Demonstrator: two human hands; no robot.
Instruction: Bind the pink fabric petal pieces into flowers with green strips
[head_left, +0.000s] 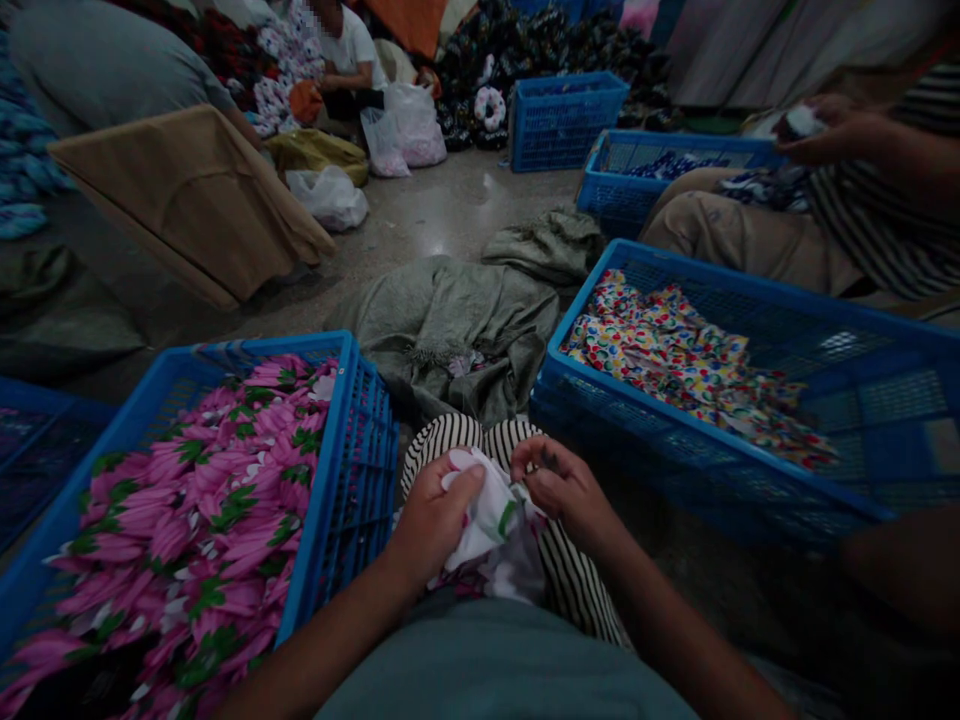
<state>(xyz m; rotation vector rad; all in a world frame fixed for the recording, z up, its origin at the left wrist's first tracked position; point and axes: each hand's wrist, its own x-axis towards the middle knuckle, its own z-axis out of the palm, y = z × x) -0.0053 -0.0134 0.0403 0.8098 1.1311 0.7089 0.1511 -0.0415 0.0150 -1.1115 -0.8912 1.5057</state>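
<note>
Over my lap, my left hand (439, 505) grips a white fabric piece (484, 520) with green and pink patches, thumb pressed on top. At the cloth's right edge is my right hand (564, 490), its fingers curled and pinched together. Whatever lies between those fingertips is too small and dark to make out. More white and pink cloth rests on my striped trousers (581, 575). To my left stands a blue crate (349, 400) of pink and green fabric pieces (202, 480).
On the right, another blue crate (622, 385) holds colourful printed fabric pieces (667, 350). Grey-green sacks (457, 310) lie on the floor ahead. A striped-shirt person (870, 190) sits at right, holding something white. A brown cloth-covered board (187, 200) leans at left; other people sit beyond.
</note>
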